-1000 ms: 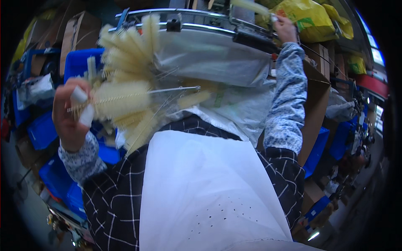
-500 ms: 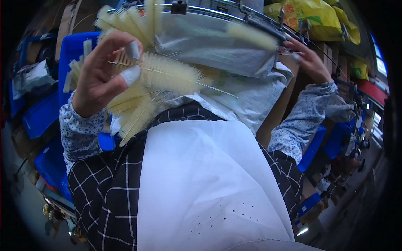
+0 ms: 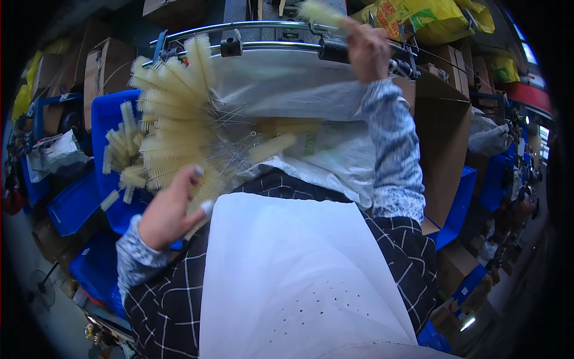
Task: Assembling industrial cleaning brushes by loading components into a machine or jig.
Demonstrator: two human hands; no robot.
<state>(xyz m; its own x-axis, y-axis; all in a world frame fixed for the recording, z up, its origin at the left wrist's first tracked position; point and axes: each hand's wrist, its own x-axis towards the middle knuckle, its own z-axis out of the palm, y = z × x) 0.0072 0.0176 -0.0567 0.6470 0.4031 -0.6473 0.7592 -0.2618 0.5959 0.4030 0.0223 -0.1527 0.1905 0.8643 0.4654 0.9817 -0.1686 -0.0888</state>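
Pale yellow tube brushes (image 3: 173, 113) with twisted-wire stems lie fanned in a heap at the left, some wire ends finishing in small loops. My left hand (image 3: 170, 209) is at the near edge of this heap, thumb and forefinger apart, white covers on the fingertips. It seems to hold nothing. At the top right, my right hand (image 3: 368, 51) is closed by the end of a blurred tube brush (image 3: 320, 12), gripping it above the metal rails. The fingers' exact hold is smeared by motion. A single brush (image 3: 272, 148) lies right of the heap.
Two metal rails (image 3: 272, 45) with black fittings cross the far side, above a grey-white plastic sheet (image 3: 287, 84). Left stands a blue bin (image 3: 101, 149) with smaller brush pieces. A cardboard box (image 3: 439, 143) is at right, with yellow bags (image 3: 418, 21) behind.
My left hand has let go of the brush it pinched and moved down toward me. My right hand has swung up and left along the rails, with a brush at its fingers.
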